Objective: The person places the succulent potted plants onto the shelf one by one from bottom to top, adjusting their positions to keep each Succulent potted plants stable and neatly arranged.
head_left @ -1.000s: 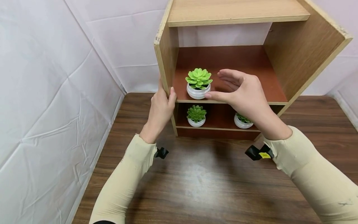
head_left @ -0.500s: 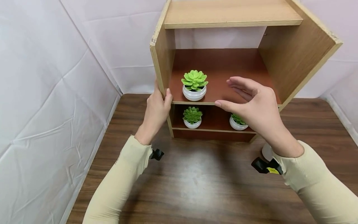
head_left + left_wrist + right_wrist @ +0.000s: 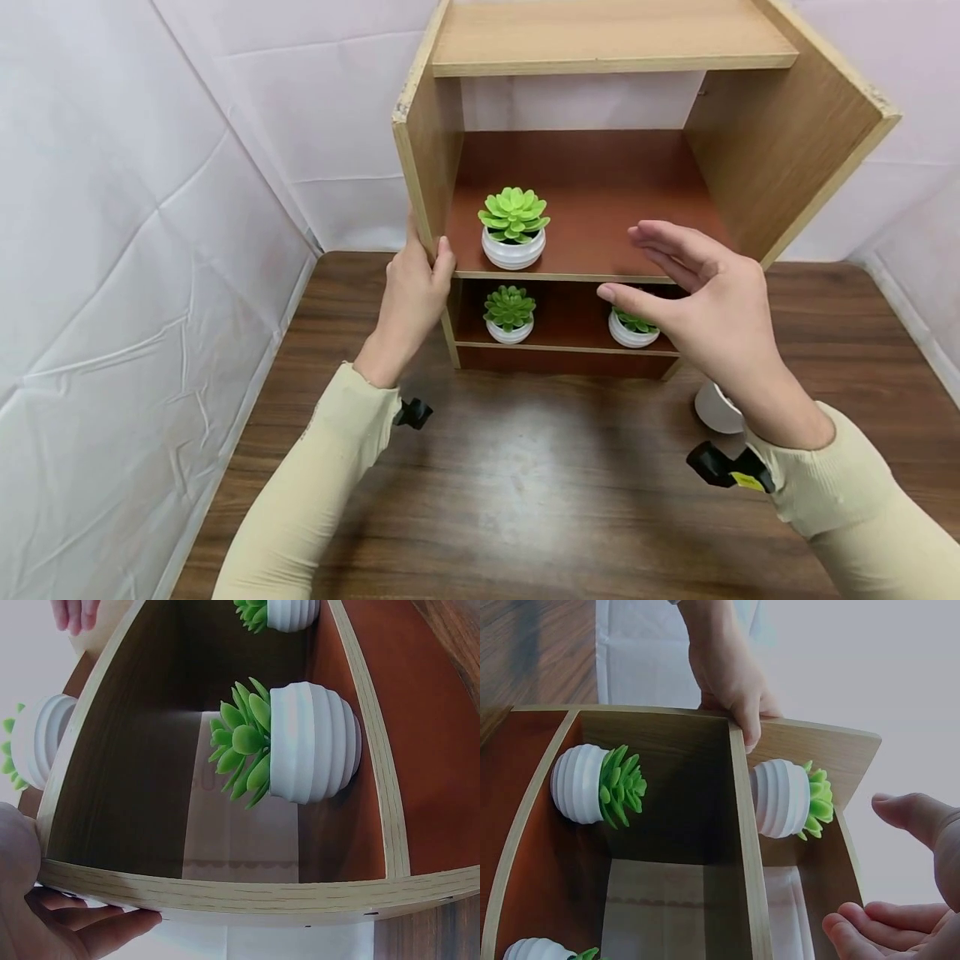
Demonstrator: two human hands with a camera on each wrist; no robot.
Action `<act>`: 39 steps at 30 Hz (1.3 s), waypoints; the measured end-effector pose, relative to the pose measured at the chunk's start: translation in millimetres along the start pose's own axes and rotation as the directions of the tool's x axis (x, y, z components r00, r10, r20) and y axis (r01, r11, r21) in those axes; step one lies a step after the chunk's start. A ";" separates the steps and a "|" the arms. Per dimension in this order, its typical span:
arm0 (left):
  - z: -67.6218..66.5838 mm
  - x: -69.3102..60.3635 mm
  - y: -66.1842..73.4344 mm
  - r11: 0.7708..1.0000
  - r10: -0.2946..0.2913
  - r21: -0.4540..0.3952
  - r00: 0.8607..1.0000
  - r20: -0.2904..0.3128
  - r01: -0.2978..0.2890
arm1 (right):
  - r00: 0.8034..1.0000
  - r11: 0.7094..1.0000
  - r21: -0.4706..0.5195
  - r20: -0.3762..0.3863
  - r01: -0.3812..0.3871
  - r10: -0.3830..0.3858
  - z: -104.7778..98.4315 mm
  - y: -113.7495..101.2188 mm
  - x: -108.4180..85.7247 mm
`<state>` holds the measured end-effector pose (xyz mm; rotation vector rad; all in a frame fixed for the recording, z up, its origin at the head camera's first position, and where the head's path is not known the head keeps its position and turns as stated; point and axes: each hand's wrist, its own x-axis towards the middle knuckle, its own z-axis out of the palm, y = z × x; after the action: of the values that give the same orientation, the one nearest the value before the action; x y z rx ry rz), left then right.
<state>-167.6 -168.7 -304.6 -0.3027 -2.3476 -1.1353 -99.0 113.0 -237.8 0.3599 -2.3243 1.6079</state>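
Observation:
My left hand (image 3: 411, 300) holds the left side panel of a wooden shelf unit (image 3: 585, 192). Its thumb lies at the front edge; the other fingers reach along the outer face, as the left wrist view shows. A potted succulent (image 3: 513, 227) in a white ribbed pot stands upright on the middle board, near that panel. My right hand (image 3: 720, 304) hovers before the unit's right half, thumb and fingers spread apart, nothing between them. Below, a second potted succulent (image 3: 510, 315) stands at left on the lower board. The third potted succulent (image 3: 633, 330), at right, is partly hidden behind the right hand.
On the brown wood-grain tabletop (image 3: 517, 483), a white round object (image 3: 716, 410) is partly covered by my right wrist. White cloth walls (image 3: 135, 208) rise at the left, back and right. An upper board (image 3: 607, 37) spans the unit above the middle one.
My right hand has drawn away from the upper succulent, to the right and toward me, uncovering the white round object. The left hand keeps its hold; the whole view shifts slightly.

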 end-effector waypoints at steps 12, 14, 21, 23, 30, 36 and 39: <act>-3.2 -0.4 -1.6 1.000 -0.014 0.006 1.000 0.001 0.014 | 0.997 0.997 0.003 -0.023 0.077 -0.076 -5.3 10.5 -12.0; -4.2 0.0 -2.3 1.000 -0.008 0.009 1.000 -0.005 0.008 | 0.996 0.996 0.002 -0.023 0.090 -0.090 -6.2 14.8 -14.0; -1.1 0.7 -1.9 1.000 0.012 0.004 1.000 -0.006 -0.012 | 0.995 0.995 -0.041 -0.042 0.088 -0.090 -17.3 28.5 -22.1; -0.3 0.3 -1.3 1.000 0.013 0.003 1.000 -0.008 -0.013 | 0.995 0.995 -0.049 -0.043 0.091 -0.093 -20.2 31.2 -23.7; -1.2 -0.4 0.3 1.000 -0.002 0.004 1.000 0.003 0.002 | 0.995 0.996 -0.016 -0.047 0.093 -0.093 -22.7 37.8 -28.8; -2.8 0.8 0.9 1.000 -0.020 0.000 1.000 0.004 0.020 | 0.994 0.995 -0.020 -0.057 0.095 -0.096 -24.9 42.4 -31.4; -1.7 0.8 0.9 1.000 -0.018 0.001 1.000 0.012 0.018 | 0.993 0.995 -0.032 -0.068 0.093 -0.095 -27.5 46.8 -34.8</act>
<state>-167.3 -169.5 -302.7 -0.2891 -2.3665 -1.1438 -81.2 156.2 -282.1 0.3940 -2.2419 1.5176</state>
